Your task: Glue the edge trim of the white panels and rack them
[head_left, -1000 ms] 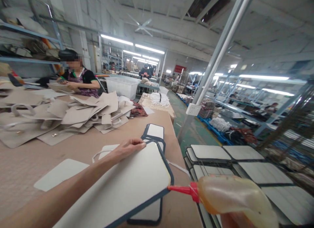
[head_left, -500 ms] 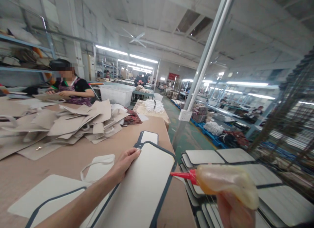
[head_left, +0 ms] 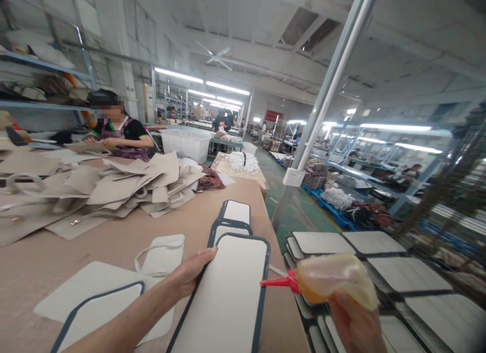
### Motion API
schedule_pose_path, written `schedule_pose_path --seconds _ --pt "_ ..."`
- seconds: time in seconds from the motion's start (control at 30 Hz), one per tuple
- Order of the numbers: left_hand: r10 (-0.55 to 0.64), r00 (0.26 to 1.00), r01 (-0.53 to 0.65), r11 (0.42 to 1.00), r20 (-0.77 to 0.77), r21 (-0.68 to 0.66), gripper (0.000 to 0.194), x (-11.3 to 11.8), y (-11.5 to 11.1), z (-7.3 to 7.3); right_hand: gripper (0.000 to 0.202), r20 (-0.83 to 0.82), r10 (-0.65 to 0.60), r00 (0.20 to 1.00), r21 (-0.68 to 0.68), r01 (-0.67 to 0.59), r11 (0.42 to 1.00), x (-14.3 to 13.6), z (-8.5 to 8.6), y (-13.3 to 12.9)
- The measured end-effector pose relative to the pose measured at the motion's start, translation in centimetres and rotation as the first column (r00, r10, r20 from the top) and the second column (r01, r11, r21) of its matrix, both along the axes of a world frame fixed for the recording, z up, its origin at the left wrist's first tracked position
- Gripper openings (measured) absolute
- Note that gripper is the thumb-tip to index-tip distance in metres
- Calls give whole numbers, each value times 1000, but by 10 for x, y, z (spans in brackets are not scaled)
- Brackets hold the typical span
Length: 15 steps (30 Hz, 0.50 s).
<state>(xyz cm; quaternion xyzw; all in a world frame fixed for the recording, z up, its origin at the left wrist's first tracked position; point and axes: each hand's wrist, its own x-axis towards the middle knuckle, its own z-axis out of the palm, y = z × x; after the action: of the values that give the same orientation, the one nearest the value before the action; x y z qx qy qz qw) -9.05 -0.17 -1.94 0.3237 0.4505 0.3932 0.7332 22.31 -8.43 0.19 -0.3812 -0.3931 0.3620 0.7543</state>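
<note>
My left hand (head_left: 193, 272) is closed on the left edge of a cream panel (head_left: 231, 287) with a dark blue border, its thumb near the far corner. In my right hand (head_left: 353, 317) is a soft, translucent glue bottle (head_left: 334, 277) with amber liquid inside, tipped sideways. Its red nozzle (head_left: 275, 281) points left, with the tip at the panel's right border. Beyond the held panel lie more dark-edged panels (head_left: 237, 211). Left of my forearm is another bordered cream panel (head_left: 102, 317), with a cream piece with a strap (head_left: 161, 254) farther back.
Beige bag pieces (head_left: 129, 186) are heaped on the brown table (head_left: 212, 201). To the right, bordered panels (head_left: 410, 274) lie stacked in rows. A metal post with a socket box (head_left: 293, 177) stands past the table edge. A co-worker (head_left: 121, 135) sits at the far left.
The held panel's far end has come nearer and lower, showing more of the panels behind. My right hand and the bottle have shifted left, with the nozzle tip farther down the panel's right border.
</note>
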Motion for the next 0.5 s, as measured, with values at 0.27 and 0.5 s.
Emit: schedule_pose_path --seconds 0.27,0.5 --pt "-57 998 57 994 0 -98 42 -12 -3 -11 50 -10 25 1000 -80 -25 996 -7 -21 -3" --pt "-56 998 59 991 26 -117 32 -16 -1 -24 47 -7 81 997 -93 -81 992 -19 -29 -6"
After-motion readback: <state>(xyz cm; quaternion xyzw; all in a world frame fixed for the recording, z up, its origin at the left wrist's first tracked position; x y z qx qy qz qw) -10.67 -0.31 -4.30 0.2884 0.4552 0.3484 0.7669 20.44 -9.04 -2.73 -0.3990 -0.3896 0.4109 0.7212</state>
